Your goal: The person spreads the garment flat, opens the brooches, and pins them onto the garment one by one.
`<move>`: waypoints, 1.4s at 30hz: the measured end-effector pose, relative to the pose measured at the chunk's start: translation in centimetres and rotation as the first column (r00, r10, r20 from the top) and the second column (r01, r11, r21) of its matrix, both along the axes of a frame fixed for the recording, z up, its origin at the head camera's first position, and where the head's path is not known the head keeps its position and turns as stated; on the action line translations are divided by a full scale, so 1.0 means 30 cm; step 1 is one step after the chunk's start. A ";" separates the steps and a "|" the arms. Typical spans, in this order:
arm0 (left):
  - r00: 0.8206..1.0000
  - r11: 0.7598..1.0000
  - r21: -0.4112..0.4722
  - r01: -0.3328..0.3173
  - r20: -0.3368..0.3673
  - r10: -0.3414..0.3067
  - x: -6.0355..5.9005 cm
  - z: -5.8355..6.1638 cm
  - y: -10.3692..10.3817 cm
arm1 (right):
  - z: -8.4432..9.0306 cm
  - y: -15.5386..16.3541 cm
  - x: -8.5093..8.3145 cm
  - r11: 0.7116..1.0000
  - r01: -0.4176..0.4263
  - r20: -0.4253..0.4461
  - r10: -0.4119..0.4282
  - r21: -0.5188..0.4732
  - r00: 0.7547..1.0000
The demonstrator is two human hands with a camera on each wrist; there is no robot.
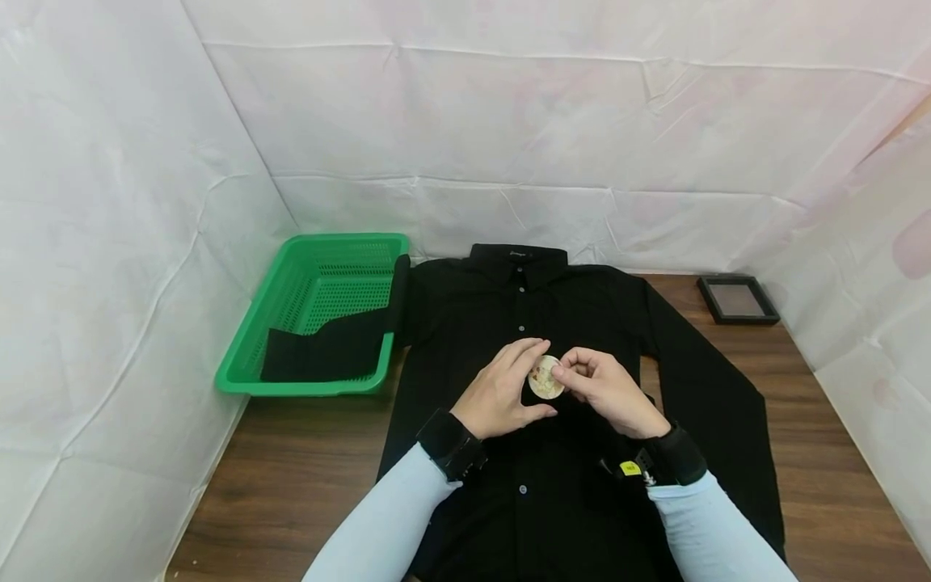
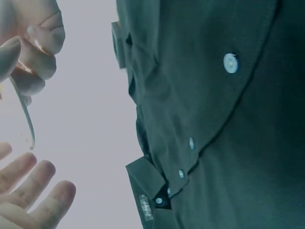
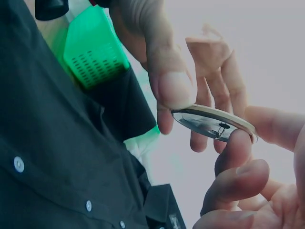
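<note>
A black button-up shirt (image 1: 524, 323) lies flat and buttoned on the wooden table (image 1: 291, 477), collar toward the back wall. Above its chest both hands hold a small round badge (image 1: 545, 377). My left hand (image 1: 509, 388) cups it from the left, thumb pressed on the rim. My right hand (image 1: 600, 388) pinches it from the right with curled fingers. In the right wrist view the badge (image 3: 212, 123) shows its metal back with a pin fitting. It appears edge-on (image 2: 24, 114) in the left wrist view, between the two hands.
A green plastic basket (image 1: 313, 267) stands at the back left, and the shirt's sleeve (image 1: 327, 347) is draped into it. A small black frame (image 1: 738, 299) lies at the back right corner. White sheeting walls the table on three sides.
</note>
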State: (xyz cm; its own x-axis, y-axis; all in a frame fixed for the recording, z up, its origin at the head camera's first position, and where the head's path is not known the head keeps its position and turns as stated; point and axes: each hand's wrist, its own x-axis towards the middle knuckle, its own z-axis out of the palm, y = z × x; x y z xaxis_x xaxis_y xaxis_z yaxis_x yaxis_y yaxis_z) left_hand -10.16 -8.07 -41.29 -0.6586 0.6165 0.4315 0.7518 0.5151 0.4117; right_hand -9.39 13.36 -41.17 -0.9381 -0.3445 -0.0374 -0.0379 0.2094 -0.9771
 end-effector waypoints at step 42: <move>0.953 0.931 0.351 0.104 0.231 -0.194 0.030 -0.019 -0.004 | -0.003 0.001 0.036 0.992 -0.070 0.028 0.073 -0.106 0.997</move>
State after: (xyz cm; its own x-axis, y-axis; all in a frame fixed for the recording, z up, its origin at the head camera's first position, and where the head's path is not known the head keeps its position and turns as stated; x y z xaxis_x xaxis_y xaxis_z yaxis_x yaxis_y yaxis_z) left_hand -9.26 -8.20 -41.85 -0.6857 0.5676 0.4557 0.6541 0.2060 0.7278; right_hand -8.30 13.39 -41.24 -0.9099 -0.4140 -0.0273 -0.0174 0.1039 -0.9944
